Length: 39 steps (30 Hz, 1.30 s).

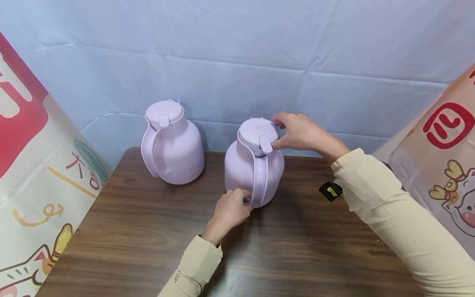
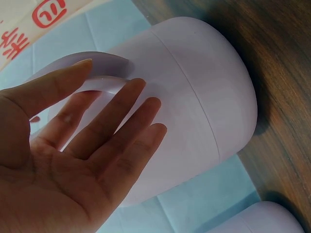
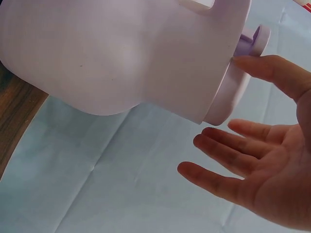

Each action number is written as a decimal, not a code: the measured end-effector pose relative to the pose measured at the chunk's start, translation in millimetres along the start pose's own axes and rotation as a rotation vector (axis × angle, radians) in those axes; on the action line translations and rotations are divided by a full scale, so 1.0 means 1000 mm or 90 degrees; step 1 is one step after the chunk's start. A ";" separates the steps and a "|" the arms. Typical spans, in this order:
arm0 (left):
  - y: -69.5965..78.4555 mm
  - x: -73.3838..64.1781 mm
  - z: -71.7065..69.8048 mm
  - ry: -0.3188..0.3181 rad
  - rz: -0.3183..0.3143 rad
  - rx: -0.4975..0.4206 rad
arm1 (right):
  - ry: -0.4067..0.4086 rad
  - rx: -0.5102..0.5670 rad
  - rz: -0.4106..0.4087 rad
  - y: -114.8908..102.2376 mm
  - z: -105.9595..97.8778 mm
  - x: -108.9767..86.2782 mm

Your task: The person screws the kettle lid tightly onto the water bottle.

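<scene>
A lilac thermos jug (image 1: 237, 175) stands upright on the table, its handle (image 1: 260, 177) towards me. My left hand (image 1: 231, 209) is at the jug's lower front, beside the handle. In the left wrist view, its thumb and spread fingers lie loosely about the handle (image 2: 109, 62), not clenched. At the top, my right hand (image 1: 299, 132) reaches in from the right to the round lid (image 1: 254, 127) with its thumb lever. The right wrist view has the thumb tip at the edge of the lid (image 3: 229, 97), with the other fingers extended below it, apart from the jug.
A second lilac thermos jug (image 1: 185, 154) stands to the left, near the back edge of the brown wooden table (image 1: 148, 231). On the right lies a small black item (image 1: 329, 191) with a yellow-green mark. Pale blue cloth (image 1: 230, 49) hangs behind, with printed banners on both sides.
</scene>
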<state>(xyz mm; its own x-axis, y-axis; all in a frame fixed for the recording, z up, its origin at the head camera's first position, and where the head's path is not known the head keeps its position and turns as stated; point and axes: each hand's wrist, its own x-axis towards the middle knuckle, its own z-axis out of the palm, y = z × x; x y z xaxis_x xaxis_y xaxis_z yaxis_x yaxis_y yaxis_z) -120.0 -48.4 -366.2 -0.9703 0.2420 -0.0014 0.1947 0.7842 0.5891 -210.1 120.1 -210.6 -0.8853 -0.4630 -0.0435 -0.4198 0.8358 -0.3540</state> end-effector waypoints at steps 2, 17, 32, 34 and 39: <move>0.000 0.000 0.000 0.002 0.001 0.001 | -0.009 0.000 -0.004 0.001 0.000 0.001; -0.001 -0.002 -0.001 0.005 0.002 0.005 | 0.006 0.019 -0.018 0.002 -0.001 -0.001; -0.001 -0.002 -0.001 0.004 0.000 0.005 | 0.045 0.037 -0.008 0.002 0.000 -0.004; -0.001 -0.002 -0.001 0.004 -0.001 0.004 | 0.035 0.035 -0.013 0.002 -0.001 -0.003; 0.000 -0.002 -0.001 0.003 -0.002 0.001 | -0.014 0.023 -0.018 0.004 -0.002 0.001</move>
<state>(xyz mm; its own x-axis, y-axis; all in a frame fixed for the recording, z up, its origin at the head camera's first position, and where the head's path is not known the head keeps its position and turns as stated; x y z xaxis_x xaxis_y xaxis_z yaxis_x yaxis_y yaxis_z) -118.4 -49.4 -365.9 -0.9716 0.2366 -0.0003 0.1912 0.7857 0.5883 -213.1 123.5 -210.0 -0.8688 -0.4923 -0.0531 -0.4360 0.8115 -0.3890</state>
